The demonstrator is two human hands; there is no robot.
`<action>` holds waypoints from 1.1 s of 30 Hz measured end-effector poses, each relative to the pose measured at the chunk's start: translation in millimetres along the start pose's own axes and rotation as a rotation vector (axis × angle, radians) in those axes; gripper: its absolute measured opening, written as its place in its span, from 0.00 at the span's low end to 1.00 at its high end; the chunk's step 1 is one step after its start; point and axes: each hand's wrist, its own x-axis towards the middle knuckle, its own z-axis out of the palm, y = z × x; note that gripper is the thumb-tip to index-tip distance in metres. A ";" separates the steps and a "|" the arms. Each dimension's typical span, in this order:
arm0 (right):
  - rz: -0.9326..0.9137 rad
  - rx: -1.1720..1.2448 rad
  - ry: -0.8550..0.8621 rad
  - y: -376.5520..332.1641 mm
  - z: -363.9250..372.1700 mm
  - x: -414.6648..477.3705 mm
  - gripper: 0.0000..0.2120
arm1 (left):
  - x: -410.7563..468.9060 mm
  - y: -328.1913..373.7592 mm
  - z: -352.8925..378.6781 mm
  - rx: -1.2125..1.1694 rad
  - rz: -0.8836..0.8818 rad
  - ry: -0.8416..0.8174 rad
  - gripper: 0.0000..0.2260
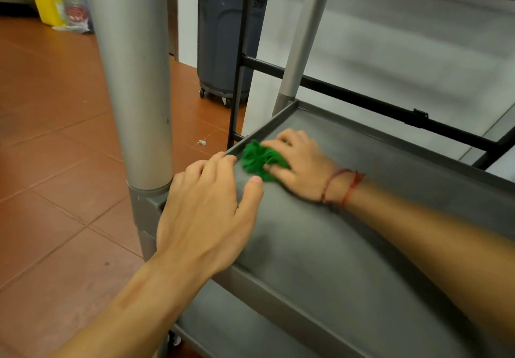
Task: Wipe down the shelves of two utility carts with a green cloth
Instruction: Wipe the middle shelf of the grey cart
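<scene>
Your right hand (298, 162) is down on the gray cart shelf (376, 246), palm low, fingers curled over the green cloth (256, 159) and gripping it in a bunch; the cloth sits on the shelf surface near the far left corner, just inside the raised rim. Your right forearm stretches across the shelf from the right (two red cords (341, 186) circle the wrist). Your left hand (206, 207) rests flat on the shelf's left edge, fingers straight and relaxed, fingertips over the rim, thumb splayed toward the cloth without touching it; it lies just beside the gray post (133, 78). A lower shelf (223, 324) shows beneath; a gray wheeled bin (223, 37) stands behind on the red tile floor (55, 134).
</scene>
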 end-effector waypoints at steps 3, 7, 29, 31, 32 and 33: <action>0.314 -0.046 -0.053 65.6 -0.6 20.2 0.21 | -0.4 0.5 1.1 0.052 -0.008 -0.018 0.24; 0.352 -0.040 -0.042 72.7 -0.8 20.5 0.22 | 2.2 2.7 1.6 0.111 -0.022 -0.049 0.27; 0.511 -0.133 0.061 148.7 19.4 80.3 0.12 | 5.6 -2.4 13.5 0.427 0.130 -0.088 0.23; 0.488 -0.142 0.032 148.9 15.9 80.1 0.13 | 7.8 -3.4 15.1 0.461 0.191 -0.048 0.15; 0.470 -0.135 0.015 146.7 13.9 77.0 0.14 | 8.8 -3.7 15.2 0.460 0.208 -0.028 0.13; 0.436 -0.116 0.010 141.1 11.1 71.6 0.14 | 9.7 -4.0 15.8 0.464 0.209 -0.026 0.14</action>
